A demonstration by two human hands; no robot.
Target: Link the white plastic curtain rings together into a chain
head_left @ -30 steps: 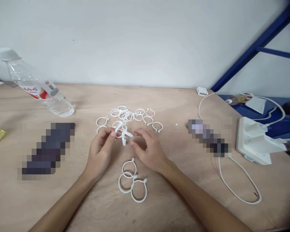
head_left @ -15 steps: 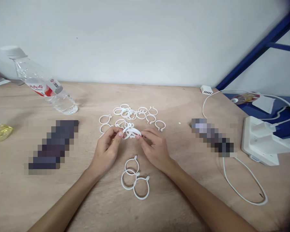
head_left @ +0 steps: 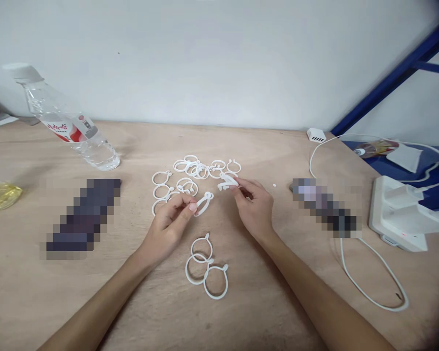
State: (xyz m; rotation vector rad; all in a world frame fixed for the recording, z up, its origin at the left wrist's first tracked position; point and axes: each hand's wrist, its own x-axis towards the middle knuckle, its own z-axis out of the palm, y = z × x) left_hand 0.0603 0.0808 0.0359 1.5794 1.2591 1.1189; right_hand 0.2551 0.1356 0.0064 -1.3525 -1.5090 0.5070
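Note:
My left hand (head_left: 171, 225) pinches a white plastic ring (head_left: 204, 204) between thumb and fingers, its small knob end pointing up and right. To the right, my right hand (head_left: 256, 207) is closed on another white plastic ring (head_left: 227, 184), seen nearly edge-on; whether it holds more than one, I cannot tell. Beyond the hands lies a loose group of several white rings (head_left: 194, 168), some overlapping and some with open ends. Nearer to me, three rings (head_left: 216, 298) rest together on the table, their knob ends closed.
On the wooden table (head_left: 131, 312) a tall water bottle (head_left: 73, 129) stands at the left, near a blurred dark object (head_left: 84, 214). At the right are a blurred phone-like object (head_left: 320, 202), a white cable (head_left: 386, 273), a power strip (head_left: 391, 214) and a white block (head_left: 316, 135).
My hands were together over the rings and have parted. The left keeps a ring; the right has moved right and slightly away from me with a ring in its fingers.

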